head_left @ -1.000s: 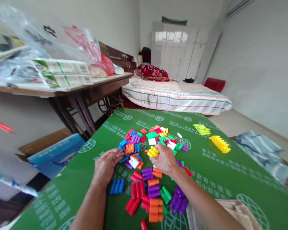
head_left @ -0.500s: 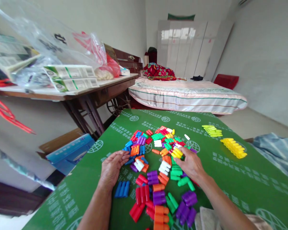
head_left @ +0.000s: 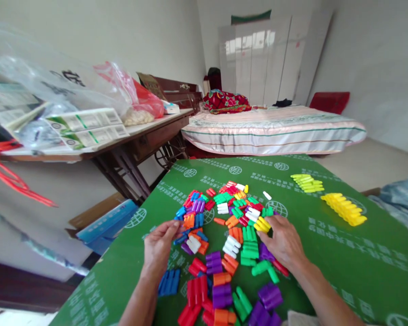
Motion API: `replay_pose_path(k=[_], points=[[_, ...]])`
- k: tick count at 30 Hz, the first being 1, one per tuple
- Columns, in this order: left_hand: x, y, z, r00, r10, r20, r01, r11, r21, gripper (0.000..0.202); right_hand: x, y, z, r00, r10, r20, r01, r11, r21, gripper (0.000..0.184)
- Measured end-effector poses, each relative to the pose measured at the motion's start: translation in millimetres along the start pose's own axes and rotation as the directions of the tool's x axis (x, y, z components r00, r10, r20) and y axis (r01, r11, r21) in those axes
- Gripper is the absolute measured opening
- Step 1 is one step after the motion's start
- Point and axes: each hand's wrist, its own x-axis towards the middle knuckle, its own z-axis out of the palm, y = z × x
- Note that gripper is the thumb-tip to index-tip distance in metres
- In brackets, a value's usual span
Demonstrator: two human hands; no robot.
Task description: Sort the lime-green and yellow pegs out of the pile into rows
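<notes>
Many small plastic pieces shaped like pen caps, several joined side by side in rows, lie in a loose heap. My right hand (head_left: 284, 240) is closed, thumb and fingers on a cluster of yellow caps (head_left: 262, 224) at the heap's right side. Green caps (head_left: 250, 246) lie just left of its thumb. My left hand (head_left: 161, 242) is at the heap's left edge, fingertips pinched together beside orange caps (head_left: 189, 221); what they hold, if anything, is hidden. A row of blue caps (head_left: 169, 282) lies below this hand, and white caps (head_left: 193, 244) are to its right.
The green table (head_left: 285, 271) carries stacked yellow caps (head_left: 343, 208) and lime-yellow caps (head_left: 307, 183) at the right. A single white cap (head_left: 267, 195) lies apart. Left stands a sewing-machine table (head_left: 98, 151) with boxes and plastic bags; a bed (head_left: 275, 131) is beyond.
The camera view has shifted slightly. My right hand has moved a little right with the yellow caps, baring white caps beside them. My left hand's fingers are more tightly pinched.
</notes>
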Motion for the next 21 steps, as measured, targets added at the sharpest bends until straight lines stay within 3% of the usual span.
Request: replay_pose_path(k=[4, 7, 9, 11, 14, 17, 21], points=[[-2, 11, 17.8, 0.988, 0.075, 0.132, -0.098, 0.979, 0.177, 0.03, 3, 8, -1, 0.999, 0.037, -0.002, -0.037, 0.999, 0.033, 0.029], [6, 18, 41.8, 0.927, 0.152, 0.343, -0.278, 0.891, 0.359, 0.025, 4, 10, 3, 0.998, 0.054, 0.024, -0.055, 0.996, 0.067, 0.029], [16, 21, 65.7, 0.835, 0.216, 0.506, -0.465, 0.768, 0.44, 0.024, 4, 10, 5, 0.998, 0.06, 0.03, -0.062, 0.995, 0.081, 0.029], [28, 22, 95.3, 0.705, 0.268, 0.657, -0.646, 0.625, 0.438, 0.033, 4, 10, 7, 0.998, 0.061, 0.026, -0.063, 0.994, 0.087, 0.029], [47, 16, 142.2, 0.57, 0.237, 0.787, -0.787, 0.433, 0.44, 0.047, 4, 11, 7, 0.998, 0.059, 0.023, -0.061, 0.993, 0.096, 0.028], [64, 5, 177.0, 0.544, 0.132, 0.829, -0.827, 0.251, 0.503, 0.051, 5, 12, 5, 0.997, 0.059, 0.045, -0.064, 0.992, 0.112, 0.028], [75, -3, 186.5, 0.55, 0.093, 0.83, -0.825, 0.214, 0.523, 0.044, 6, 14, 6, 0.997, 0.051, 0.061, -0.058, 0.991, 0.121, 0.027]])
